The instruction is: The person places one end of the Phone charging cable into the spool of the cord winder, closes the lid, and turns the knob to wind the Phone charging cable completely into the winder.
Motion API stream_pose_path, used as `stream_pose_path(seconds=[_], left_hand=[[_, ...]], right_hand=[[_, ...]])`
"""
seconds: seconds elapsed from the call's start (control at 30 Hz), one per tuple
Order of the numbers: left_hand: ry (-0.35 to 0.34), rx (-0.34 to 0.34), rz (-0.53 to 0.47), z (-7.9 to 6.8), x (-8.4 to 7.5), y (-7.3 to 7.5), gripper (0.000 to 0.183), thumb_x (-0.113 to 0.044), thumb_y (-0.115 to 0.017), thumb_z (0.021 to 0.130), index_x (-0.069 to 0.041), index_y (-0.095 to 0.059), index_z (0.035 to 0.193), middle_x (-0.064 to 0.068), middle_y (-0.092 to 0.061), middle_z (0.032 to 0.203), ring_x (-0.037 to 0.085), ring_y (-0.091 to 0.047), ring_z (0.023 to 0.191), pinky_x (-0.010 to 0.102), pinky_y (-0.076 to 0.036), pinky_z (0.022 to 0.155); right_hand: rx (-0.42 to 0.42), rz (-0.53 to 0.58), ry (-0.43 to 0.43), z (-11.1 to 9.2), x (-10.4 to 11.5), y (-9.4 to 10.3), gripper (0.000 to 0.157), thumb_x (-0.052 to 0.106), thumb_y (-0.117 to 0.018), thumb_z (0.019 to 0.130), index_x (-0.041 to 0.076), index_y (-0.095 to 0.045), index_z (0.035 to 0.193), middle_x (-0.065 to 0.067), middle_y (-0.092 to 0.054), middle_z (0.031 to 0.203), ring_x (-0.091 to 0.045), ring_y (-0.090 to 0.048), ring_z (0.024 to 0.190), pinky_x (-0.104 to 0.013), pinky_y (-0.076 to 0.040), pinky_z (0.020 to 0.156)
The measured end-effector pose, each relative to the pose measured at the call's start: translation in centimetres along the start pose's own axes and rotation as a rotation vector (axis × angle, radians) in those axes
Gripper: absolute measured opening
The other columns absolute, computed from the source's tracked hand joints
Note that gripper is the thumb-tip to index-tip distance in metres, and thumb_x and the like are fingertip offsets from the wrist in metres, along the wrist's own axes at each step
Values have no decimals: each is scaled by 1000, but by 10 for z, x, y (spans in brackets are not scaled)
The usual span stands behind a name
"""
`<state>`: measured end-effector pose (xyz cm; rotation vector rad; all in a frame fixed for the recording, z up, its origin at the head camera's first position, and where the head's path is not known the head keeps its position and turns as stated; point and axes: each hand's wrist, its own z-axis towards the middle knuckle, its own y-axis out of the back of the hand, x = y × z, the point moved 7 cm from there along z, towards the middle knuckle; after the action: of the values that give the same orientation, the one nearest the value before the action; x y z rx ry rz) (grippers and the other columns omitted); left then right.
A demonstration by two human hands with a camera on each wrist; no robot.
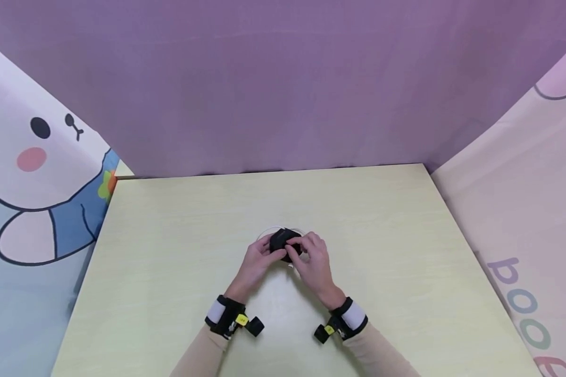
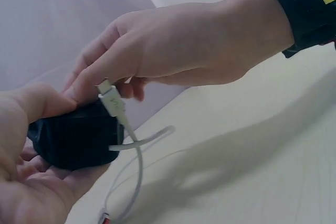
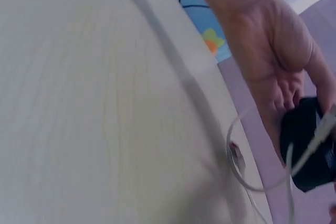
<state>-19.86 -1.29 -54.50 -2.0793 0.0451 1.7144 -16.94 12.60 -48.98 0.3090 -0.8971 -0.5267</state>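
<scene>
A small black block with rounded edges [image 1: 279, 240] is held between both hands above the table; its exact kind cannot be told. My left hand [image 1: 257, 260] cradles it, fingers beneath and thumb on top, as the left wrist view shows [image 2: 84, 137]. From the other side, my right hand [image 1: 313, 260] pinches its upper edge with thumb and fingertips, close to the left thumb. A thin white charging cable [image 2: 139, 174] runs against the block, one metal plug [image 2: 111, 98] sticking up beside it. The rest hangs in a loop [image 3: 251, 186] below the hands.
Under the hands lies a pale wooden table [image 1: 170, 220]. A purple curtain [image 1: 283, 94] closes off its far side, and printed cloths stand left [image 1: 42, 230] and right [image 1: 514, 209]. Each wrist wears a black strap with a small camera.
</scene>
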Motion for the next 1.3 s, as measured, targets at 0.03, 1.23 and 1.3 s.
stream_pose_path(seconds=[0.03,1.23,1.3], left_hand=[[7,20,5,0,0,-1,48,-3,-66,92,2,-51,137,24,-59,131,23,-62,115,29,-52,95],[36,434,278,-5,-22,-19,52,-5,-67,92,2,-48,139,19,-63,124,23,-65,109,30,-54,89],[37,435,278,-5,-22,-19,52,-5,-67,92,1,-48,140,18,-63,125,23,-65,109,30,-54,90]], right_hand=[[32,4,31,1,1,0,11,9,-76,85,10,-72,96,-2,-54,81,-15,-50,75,-30,-37,74],[670,-593,869,20,47,16,8,18,-62,90,23,-67,93,3,-56,117,-16,-51,91,-28,-43,81],[672,-587,870,20,46,17,9,18,-61,90,23,-67,95,4,-56,116,-16,-50,91,-28,-43,81]])
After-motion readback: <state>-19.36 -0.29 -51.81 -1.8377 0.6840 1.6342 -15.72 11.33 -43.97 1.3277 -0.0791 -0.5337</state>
